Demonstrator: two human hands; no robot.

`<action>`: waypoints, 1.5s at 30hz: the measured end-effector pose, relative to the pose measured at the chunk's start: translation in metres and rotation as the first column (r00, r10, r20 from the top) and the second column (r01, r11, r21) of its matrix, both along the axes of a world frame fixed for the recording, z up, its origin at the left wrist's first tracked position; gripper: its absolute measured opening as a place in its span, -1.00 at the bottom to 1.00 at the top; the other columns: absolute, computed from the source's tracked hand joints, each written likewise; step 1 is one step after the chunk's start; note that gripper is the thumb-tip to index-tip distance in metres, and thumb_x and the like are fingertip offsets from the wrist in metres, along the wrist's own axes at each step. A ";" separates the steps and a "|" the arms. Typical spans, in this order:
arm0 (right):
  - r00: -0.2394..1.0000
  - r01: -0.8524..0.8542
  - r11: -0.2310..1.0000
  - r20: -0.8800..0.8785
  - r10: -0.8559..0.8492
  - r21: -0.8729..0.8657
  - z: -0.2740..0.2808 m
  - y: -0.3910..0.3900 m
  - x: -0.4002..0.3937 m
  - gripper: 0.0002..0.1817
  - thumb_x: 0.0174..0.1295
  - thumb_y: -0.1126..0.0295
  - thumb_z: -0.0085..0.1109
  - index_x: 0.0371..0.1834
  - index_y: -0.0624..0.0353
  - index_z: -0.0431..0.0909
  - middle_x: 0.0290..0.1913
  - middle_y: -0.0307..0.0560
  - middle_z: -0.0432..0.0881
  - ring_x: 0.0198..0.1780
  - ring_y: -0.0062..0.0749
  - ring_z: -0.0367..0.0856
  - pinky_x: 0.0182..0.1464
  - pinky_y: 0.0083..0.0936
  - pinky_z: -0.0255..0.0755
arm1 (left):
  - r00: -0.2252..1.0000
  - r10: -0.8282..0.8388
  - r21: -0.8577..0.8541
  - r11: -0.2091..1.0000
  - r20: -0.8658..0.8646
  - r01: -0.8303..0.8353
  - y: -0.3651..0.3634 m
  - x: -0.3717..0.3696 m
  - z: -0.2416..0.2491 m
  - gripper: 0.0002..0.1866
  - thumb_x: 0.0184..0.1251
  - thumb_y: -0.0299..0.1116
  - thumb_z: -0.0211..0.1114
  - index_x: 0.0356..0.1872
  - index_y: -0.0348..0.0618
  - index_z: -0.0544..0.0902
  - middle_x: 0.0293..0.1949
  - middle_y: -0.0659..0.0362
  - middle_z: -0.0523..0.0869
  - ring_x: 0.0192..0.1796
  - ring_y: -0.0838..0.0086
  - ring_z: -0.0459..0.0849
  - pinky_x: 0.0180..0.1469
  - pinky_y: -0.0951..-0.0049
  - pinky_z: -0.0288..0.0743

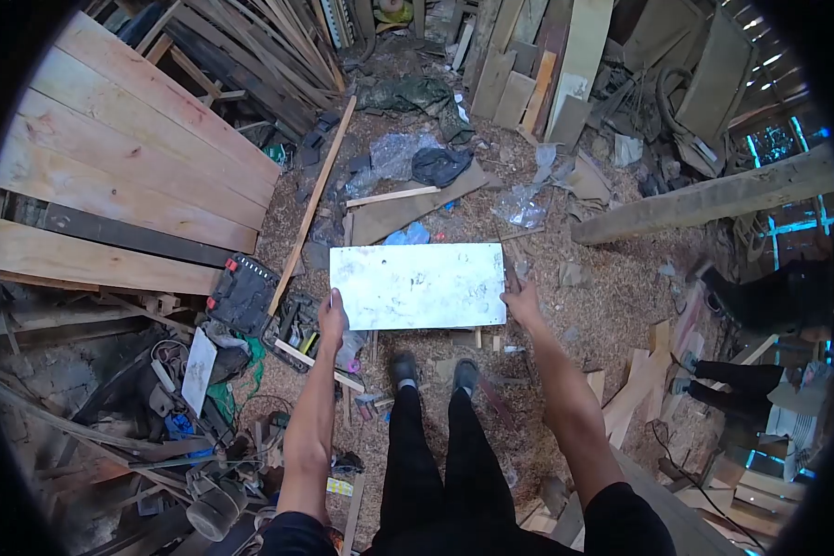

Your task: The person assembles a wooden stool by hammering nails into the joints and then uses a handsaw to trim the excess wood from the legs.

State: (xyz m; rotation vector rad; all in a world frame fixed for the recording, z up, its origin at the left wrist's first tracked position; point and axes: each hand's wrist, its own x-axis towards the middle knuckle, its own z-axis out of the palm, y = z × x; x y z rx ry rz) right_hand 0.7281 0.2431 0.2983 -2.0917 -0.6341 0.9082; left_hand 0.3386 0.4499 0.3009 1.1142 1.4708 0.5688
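Observation:
A white rectangular board with dark smudges is held out level in front of me, above the littered floor. My left hand grips its left edge near the lower corner, thumb on top. At the opposite edge, my right hand is closed on the right side of the board, fingers partly hidden beneath it. Below and to the left of the board lies an open black tool case with red latches.
Wide planks lie at the left. A long thin strip of wood slants beside them. A thick beam juts in from the right. Two other people's legs show at the right edge. Shavings, plastic and wood scraps litter the floor.

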 end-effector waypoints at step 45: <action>0.982 0.176 0.966 0.031 -0.185 0.188 0.106 0.097 -0.081 -0.42 -0.05 0.29 0.52 0.02 0.36 0.54 -0.13 0.08 0.72 -0.12 -0.20 0.70 0.01 -0.33 0.50 | 0.808 -0.391 0.145 0.857 -0.441 0.495 0.023 0.081 0.099 -0.44 0.50 -0.01 -0.05 -0.01 -0.44 0.60 0.01 -0.32 0.63 0.09 -0.10 0.61 0.11 0.16 0.46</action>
